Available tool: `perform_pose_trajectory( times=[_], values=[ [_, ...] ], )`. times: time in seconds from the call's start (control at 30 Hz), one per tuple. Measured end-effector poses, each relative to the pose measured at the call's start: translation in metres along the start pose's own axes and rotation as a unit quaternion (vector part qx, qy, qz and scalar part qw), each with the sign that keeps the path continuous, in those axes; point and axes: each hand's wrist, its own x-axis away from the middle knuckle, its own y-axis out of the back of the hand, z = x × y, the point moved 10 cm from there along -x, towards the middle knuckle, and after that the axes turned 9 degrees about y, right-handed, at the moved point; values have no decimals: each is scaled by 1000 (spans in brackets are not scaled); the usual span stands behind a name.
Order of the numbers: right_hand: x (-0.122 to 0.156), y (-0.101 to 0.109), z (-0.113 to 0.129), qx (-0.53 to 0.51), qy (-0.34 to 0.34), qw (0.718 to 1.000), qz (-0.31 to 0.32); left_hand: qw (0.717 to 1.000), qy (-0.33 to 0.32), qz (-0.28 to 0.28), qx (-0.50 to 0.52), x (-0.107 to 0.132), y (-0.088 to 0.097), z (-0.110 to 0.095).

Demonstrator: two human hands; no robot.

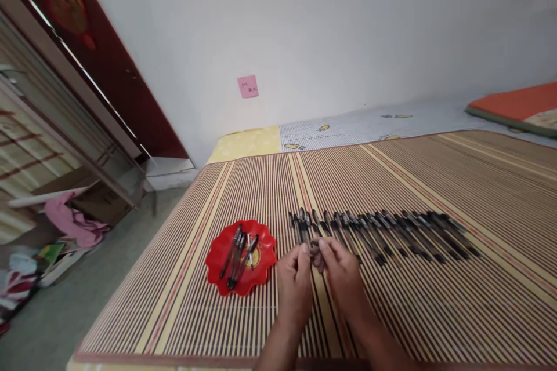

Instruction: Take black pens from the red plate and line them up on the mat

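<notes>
Hands: left hand point(296, 284) and right hand point(346, 272) meet above the mat, fingers curled inward, thumbs toward each other, fingertips nearly closed.
Grip content: a small greyish form shows between the fingertips; whether it is a held part or the curled fingers themselves cannot be told.
Pen row, position: the row of black pens point(390, 235) starts just beyond the fingertips and extends to the right, past the right hand.
Pen row, axis: leftmost pens point almost straight away from the body; those farther right slant from upper left to lower right.
Nearer hand: right hand for most of the row; both hands are near its left end and partly cover it.
Obstruction: pens in the row lie close together, several apparently overlapping, so neighbours crowd any single pen.
Tray: red scalloped tray point(214, 261) lies just beside the left hand, on its left; contact cannot be told.
Tray content: several dark pens point(236, 256), slanting, and one slim white rod point(250, 252).
Support: striped mat point(331, 185).
Beyond: patterned sheet point(339, 127), folded orange item point(517, 104) at far right, pink note point(248, 86) on the wall point(304, 23).
</notes>
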Motion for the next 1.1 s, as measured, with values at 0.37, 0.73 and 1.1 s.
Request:
perform_pose_trajectory(
  times=[0.37, 0.73, 1.1],
  values=[
    [23, -25, -5, 4, 1, 997, 76, 929, -12, -229, -291, -24, 142, -30],
    [25, -32, 4, 38, 27, 993, 112, 903, 29, -220, -368, -37, 156, -3],
    [22, -42, 13, 76, 72, 978, 180, 753, 138, -149, -626, -45, 152, 23]
  ],
)
